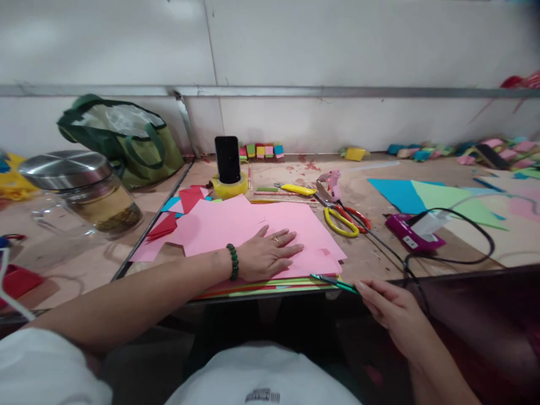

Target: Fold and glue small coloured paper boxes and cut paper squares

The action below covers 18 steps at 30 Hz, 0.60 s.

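My left hand (pixel 266 253) lies flat on the pink paper (pixel 219 225), palm down with the fingers spread. The pink paper rests on a stack of coloured sheets (pixel 270 287) at the table's front edge. My right hand (pixel 386 306) is just off that edge, closed round the end of a slim green pen-like tool (pixel 341 283). Its dark tip is at the front right corner of the pink paper; I cannot tell if it touches. Red paper pieces (pixel 162 226) lie left of the pink paper.
Yellow-and-orange-handled scissors (pixel 341 221), a yellow utility knife (pixel 297 189) and a pink glue gun (pixel 334 184) lie behind. A phone (pixel 228 159) stands in a tape roll (pixel 230 185). Left are a glass mug (pixel 101 205) and green bag (pixel 147 157); right, a purple power strip (pixel 415 233) with cables.
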{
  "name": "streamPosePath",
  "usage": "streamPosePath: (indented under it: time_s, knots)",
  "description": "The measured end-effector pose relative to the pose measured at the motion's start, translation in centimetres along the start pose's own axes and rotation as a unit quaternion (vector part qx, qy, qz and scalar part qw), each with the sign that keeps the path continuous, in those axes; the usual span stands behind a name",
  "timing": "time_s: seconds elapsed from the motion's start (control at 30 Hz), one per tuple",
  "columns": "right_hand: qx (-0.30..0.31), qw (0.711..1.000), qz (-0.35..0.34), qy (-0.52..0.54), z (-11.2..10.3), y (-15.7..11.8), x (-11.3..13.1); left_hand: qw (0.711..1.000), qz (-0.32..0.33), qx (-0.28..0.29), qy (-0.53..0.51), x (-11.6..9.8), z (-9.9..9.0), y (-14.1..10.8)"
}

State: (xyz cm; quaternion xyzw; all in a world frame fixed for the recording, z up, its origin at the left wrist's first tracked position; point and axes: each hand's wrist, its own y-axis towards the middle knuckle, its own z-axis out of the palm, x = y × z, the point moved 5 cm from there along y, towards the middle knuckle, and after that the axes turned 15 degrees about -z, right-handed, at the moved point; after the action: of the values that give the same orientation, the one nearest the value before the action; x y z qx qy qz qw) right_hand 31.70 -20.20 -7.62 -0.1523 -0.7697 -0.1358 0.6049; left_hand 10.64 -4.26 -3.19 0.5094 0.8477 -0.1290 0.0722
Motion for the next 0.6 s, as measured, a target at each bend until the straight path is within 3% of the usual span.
streamPosePath:
  time_s: [0.23,0.37,0.6]
  knots:
    - [0.005,1.0,0.017,-0.003,0.1,-0.2,0.2,1.0,0.007,-0.003,-0.011,0.4,-1.5,0.1]
    - [0.021,1.0,-0.003,-0.015,0.7,-0.1,0.3,0.999,0.044,0.022,-0.004,0.4,-0.7,0.0]
    - [0.052,0.997,-0.027,-0.053,0.4,0.0,1.5,0.999,0.044,0.021,-0.003,0.4,0.0,0.2]
